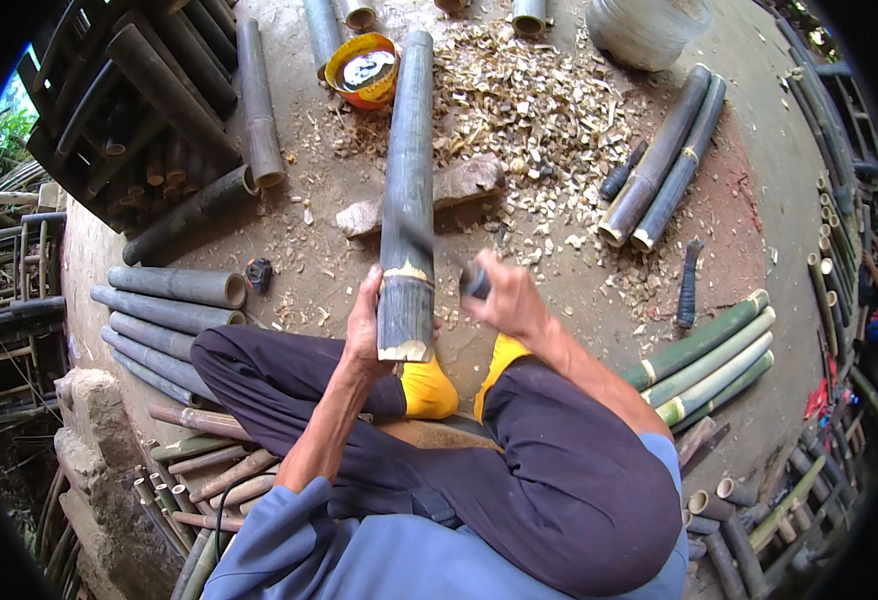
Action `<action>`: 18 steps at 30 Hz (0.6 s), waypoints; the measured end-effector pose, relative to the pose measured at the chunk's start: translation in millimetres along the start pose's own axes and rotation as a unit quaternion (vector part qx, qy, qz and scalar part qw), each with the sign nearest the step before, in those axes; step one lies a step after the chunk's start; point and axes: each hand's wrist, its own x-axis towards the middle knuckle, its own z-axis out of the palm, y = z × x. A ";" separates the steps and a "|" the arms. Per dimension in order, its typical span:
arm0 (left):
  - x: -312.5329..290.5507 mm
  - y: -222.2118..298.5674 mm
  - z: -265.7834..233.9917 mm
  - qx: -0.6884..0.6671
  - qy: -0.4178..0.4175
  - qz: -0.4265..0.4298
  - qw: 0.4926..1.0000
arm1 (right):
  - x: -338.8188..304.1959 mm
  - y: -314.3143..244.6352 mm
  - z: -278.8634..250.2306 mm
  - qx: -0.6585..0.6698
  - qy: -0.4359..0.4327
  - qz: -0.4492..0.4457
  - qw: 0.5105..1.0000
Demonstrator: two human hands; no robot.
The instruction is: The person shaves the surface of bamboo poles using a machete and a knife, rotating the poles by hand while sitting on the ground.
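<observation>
My left hand [363, 328] is wrapped round the near end of a thick grey-green bamboo pole [409, 160], just by its pale scraped node ring. The pole slants away from me, and its far part lies across a rough wooden block [467, 182] on the ground. In my right hand [515, 300], to the right of the pole, is the dark handle of a knife [475, 282]. Its blade is smeared by motion and reaches over the pole above the node. The fingers under the pole are partly hidden.
Pale wood chips [549, 110] cover the ground ahead, near a yellow bowl [363, 72] of dark liquid. Two bamboo poles [659, 160] and dark-handled tools [689, 285] lie at right. Cut bamboo [169, 300] is stacked left, green lengths [709, 350] right. A tape measure [259, 273] lies left.
</observation>
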 end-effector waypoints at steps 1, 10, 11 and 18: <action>-2.8 -2.2 -1.5 0.013 0.014 0.017 1.000 | -9.4 -9.0 1.6 -0.028 -0.005 -0.065 0.997; 5.1 2.5 -9.9 -0.055 0.009 -0.041 0.998 | -17.7 -34.9 -5.2 -0.032 -0.010 -0.152 0.988; 2.9 3.3 -12.7 -0.041 -0.002 -0.029 0.999 | -13.0 -26.4 0.4 -0.020 -0.012 -0.089 0.996; 9.7 -6.0 -9.5 -0.033 0.075 -0.003 0.997 | -17.8 -24.9 -4.6 -0.019 -0.002 -0.200 0.980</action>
